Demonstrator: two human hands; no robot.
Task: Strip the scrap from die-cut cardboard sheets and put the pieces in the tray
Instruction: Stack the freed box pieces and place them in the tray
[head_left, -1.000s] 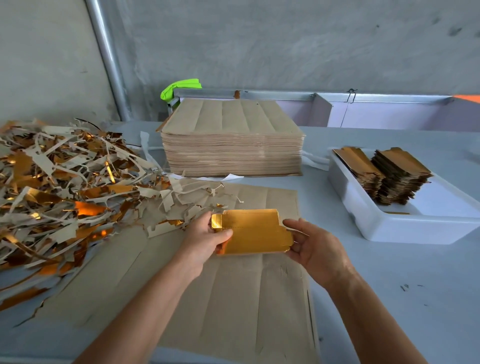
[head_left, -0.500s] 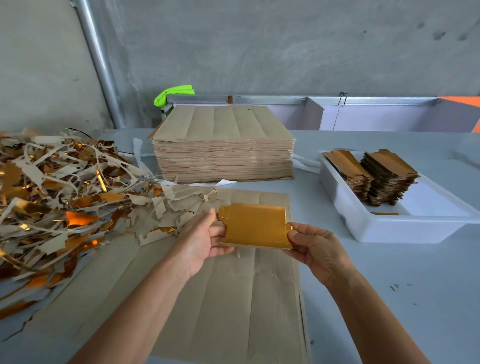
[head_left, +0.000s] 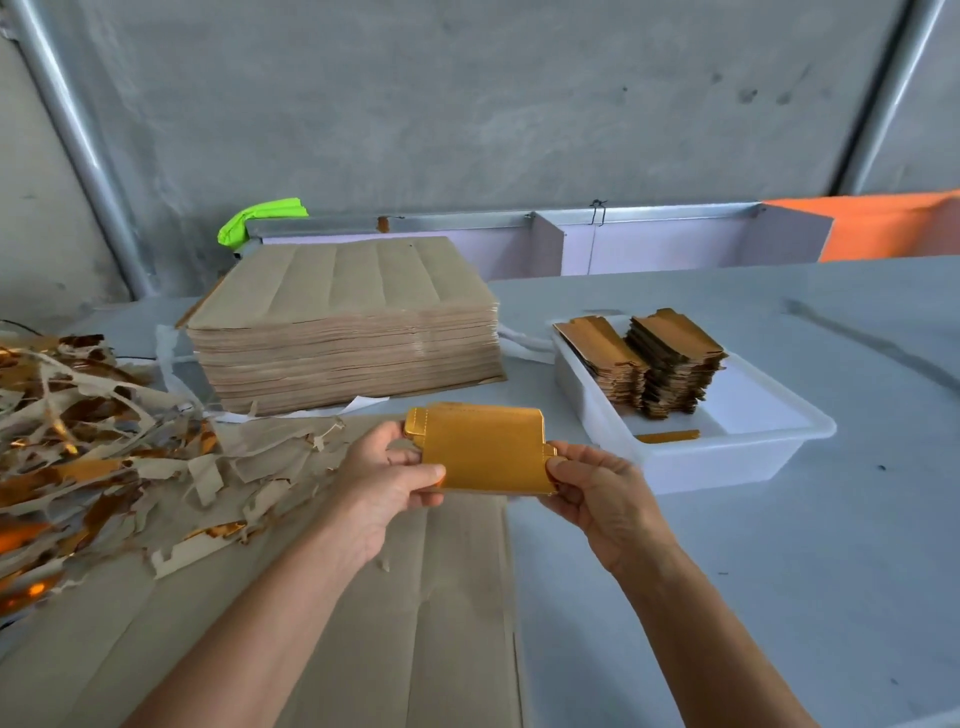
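We hold a glossy gold die-cut piece (head_left: 483, 449) — notched, tabbed — just left of the white plastic tray (head_left: 727, 462); left hand (head_left: 387, 486) and right hand (head_left: 605, 491) pinch its ends above the worktop (head_left: 779, 571).

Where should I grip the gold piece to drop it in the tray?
Judging by its pose, grip the gold piece by its right short edge, from the right, where the right hand pinches it. It lies flat, and the tray is on that side; the left hand can let go.
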